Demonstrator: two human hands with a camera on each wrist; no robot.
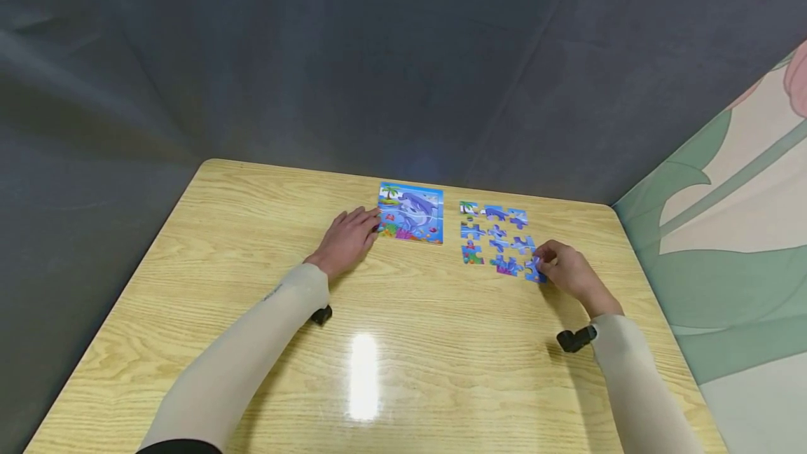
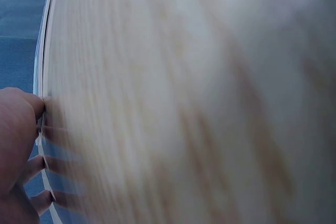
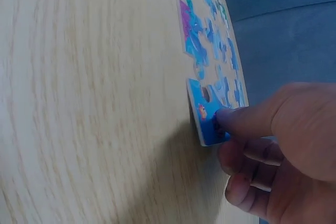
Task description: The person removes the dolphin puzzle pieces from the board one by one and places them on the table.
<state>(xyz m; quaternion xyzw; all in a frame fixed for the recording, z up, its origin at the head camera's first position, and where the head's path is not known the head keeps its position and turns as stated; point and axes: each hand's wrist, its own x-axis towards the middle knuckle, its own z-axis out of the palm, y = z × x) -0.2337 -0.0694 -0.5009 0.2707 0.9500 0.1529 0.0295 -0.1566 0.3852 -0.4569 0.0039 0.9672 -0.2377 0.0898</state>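
In the head view, the right hand (image 1: 572, 273) is at the lower right corner of a spread of jigsaw pieces (image 1: 497, 231). It pinches a blue corner puzzle piece (image 3: 201, 109) between thumb and fingers; in the right wrist view the piece looks slightly tilted over the table. The left hand (image 1: 347, 242) rests flat on the table, fingers extended, fingertips at the left edge of a square dolphin picture board (image 1: 411, 213). Seen from the left wrist, that hand (image 2: 16, 142) shows only at the left border, the board nearly edge-on.
The pieces lie apart in rows to the right of the board, on a light wooden table (image 1: 353, 300). Behind the table hangs a dark cloth (image 1: 403, 62), and a floral panel (image 1: 725, 230) stands along the right side.
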